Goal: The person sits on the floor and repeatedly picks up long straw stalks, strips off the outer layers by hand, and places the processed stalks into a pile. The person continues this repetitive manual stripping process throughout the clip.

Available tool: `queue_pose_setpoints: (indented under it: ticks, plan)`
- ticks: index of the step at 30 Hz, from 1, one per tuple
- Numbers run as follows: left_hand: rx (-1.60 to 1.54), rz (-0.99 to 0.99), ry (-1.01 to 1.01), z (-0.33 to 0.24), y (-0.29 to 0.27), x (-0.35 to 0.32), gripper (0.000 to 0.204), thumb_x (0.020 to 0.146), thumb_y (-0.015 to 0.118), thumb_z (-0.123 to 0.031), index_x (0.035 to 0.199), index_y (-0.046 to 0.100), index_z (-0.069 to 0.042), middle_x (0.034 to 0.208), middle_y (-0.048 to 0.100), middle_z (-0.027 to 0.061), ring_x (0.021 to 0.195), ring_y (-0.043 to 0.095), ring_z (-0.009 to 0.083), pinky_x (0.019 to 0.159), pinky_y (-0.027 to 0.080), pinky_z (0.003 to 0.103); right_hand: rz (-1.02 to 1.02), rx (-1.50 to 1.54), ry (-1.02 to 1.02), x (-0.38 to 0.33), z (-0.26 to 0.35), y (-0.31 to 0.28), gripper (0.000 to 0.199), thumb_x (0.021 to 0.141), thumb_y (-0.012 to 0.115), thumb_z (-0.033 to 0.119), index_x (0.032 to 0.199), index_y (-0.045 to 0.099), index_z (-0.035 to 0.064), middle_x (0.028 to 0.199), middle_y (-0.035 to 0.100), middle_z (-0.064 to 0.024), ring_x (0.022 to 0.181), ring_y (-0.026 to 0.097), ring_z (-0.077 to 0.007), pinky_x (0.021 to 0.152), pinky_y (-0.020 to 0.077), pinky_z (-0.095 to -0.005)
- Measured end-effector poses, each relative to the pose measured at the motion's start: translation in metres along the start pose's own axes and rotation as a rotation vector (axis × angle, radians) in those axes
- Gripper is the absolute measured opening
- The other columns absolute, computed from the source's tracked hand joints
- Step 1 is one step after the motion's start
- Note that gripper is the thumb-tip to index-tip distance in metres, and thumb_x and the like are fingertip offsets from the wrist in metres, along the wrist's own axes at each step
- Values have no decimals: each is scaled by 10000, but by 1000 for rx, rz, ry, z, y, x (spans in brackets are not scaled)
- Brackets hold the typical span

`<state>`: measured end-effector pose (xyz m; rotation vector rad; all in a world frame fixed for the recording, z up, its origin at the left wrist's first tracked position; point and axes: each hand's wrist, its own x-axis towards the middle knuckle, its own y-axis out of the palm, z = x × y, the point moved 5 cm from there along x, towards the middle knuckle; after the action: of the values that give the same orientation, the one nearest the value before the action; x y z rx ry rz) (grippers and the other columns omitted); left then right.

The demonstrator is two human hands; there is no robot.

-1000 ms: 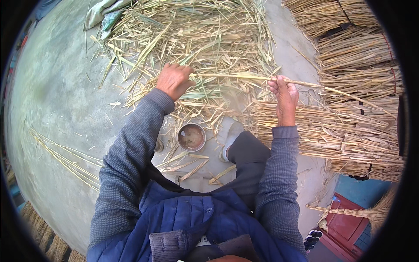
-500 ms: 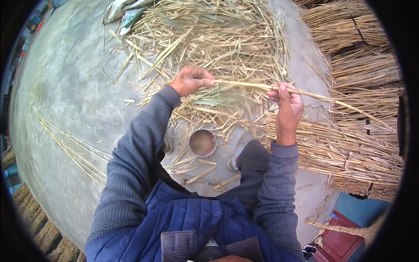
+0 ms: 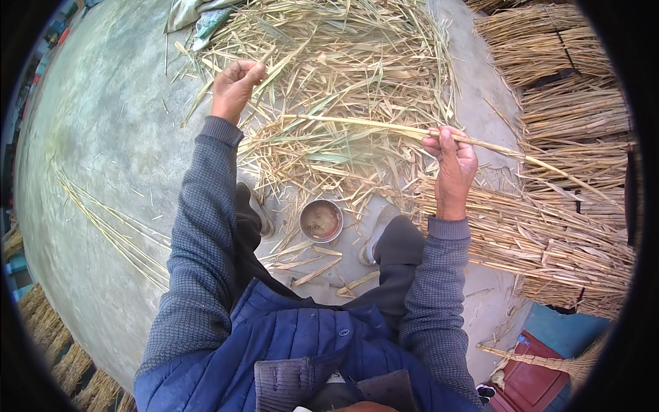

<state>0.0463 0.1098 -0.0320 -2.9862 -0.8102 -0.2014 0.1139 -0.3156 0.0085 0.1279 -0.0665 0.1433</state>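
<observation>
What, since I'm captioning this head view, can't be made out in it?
In the head view:
What, if anything, the left hand pinches: too small against the leaf litter.
The stalk in the right hand: far end blends into the bundles.
Broom: brush cut off by the dark rim.
Bowl: contents unclear.

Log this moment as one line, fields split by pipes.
right hand: holding long yellow-tan reed stalk | left hand: curled, apart from stalk | round silver-rimmed bowl: on grey concrete floor

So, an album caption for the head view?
Right hand holds a long stalk, left hand apart from it, loose strips strewn beyond.
</observation>
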Motion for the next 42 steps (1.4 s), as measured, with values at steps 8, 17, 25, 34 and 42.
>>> queue_pose_setpoints:
  ticks: [8, 17, 25, 34, 42]
  plan:
    - [575, 504, 657, -45, 137, -72, 317, 848, 755, -385, 1009, 737, -113, 957, 726, 40, 933, 625, 250, 864, 451, 378, 120, 15, 101, -17, -26, 66, 331, 983, 677, 247, 1103, 636, -59, 889, 721, -140, 723, 703, -150, 642, 577, -258]
    - [745, 425, 425, -8, 104, -40, 155, 825, 770, -274, 822, 696, -138, 776, 708, 11, 751, 642, 211, 785, 416, 362, 428, -295, 423, -18, -24, 37, 263, 940, 698, 151, 1131, 631, -17, 968, 734, -94, 812, 702, -132, 691, 543, -254]
    - [793, 606, 170, 16, 74, -38, 208, 821, 782, -275, 927, 696, -118, 850, 714, 50, 833, 661, 255, 967, 418, 409, 33, 41, 8, 4, 10, 7, 294, 958, 706, 217, 1127, 627, -11, 1043, 718, -167, 888, 704, -173, 780, 592, -289]
    - [539, 448, 495, -31, 143, -69, 320, 792, 834, -275, 1022, 752, -68, 938, 728, 72, 842, 665, 207, 783, 505, 351, 25, -33, -118, -5, 9, 33, 291, 978, 681, 259, 1066, 631, -14, 974, 731, -166, 833, 723, -185, 749, 610, -293]
    - [-268, 389, -173, -3, 120, -48, 150, 888, 773, -115, 925, 682, -3, 847, 743, 70, 749, 697, 106, 699, 563, 245, 24, 31, -100, -7, 0, 40, 295, 979, 680, 262, 1058, 631, -18, 968, 731, -175, 802, 729, -198, 721, 611, -300]
